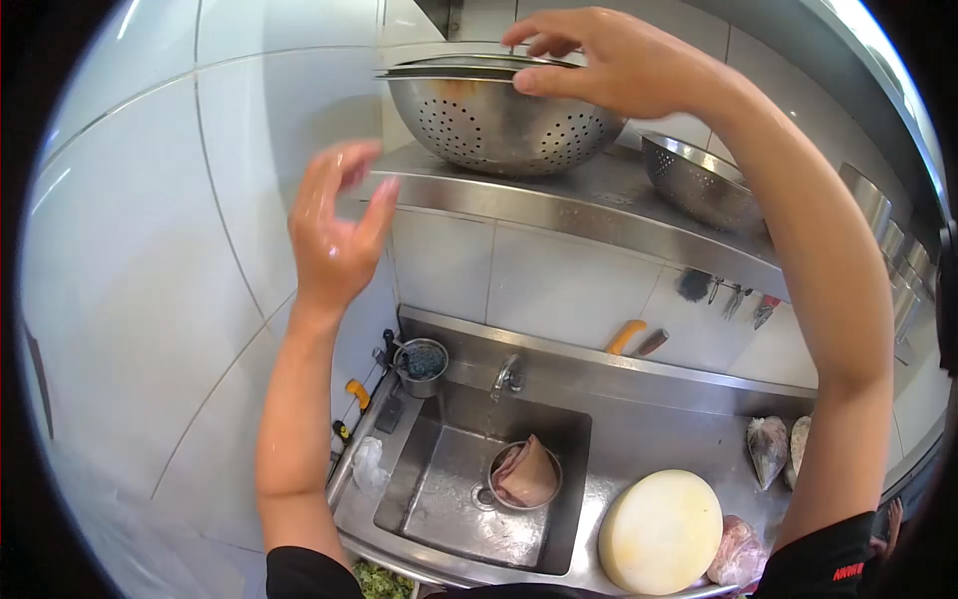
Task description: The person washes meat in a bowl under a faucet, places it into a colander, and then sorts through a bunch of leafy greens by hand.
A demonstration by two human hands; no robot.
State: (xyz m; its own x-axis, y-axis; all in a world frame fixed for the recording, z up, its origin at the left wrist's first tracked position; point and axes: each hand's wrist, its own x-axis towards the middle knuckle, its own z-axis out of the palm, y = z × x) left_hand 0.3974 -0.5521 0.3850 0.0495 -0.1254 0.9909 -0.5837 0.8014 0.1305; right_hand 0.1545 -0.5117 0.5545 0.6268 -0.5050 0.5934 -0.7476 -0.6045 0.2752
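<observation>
Just below the person's right grip (619,65), a large, round, perforated steel colander (499,125) sat on a grey metal shelf (559,207). That grip's fingers and thumb stood apart at its rim; whether they touched it, I couldn't tell. The left grip (337,230) hung loosely spread near the colander. Well below both grips, a thick, round, cream-coloured board (661,529) lay on the silvery steel worktop (689,429).

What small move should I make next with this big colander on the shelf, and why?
Probably bring your left hand to the colander's left side to steady it: that hand is open and appears clear of it, while your right hand is up by the rim, and the colander sits on the raised shelf.
</observation>
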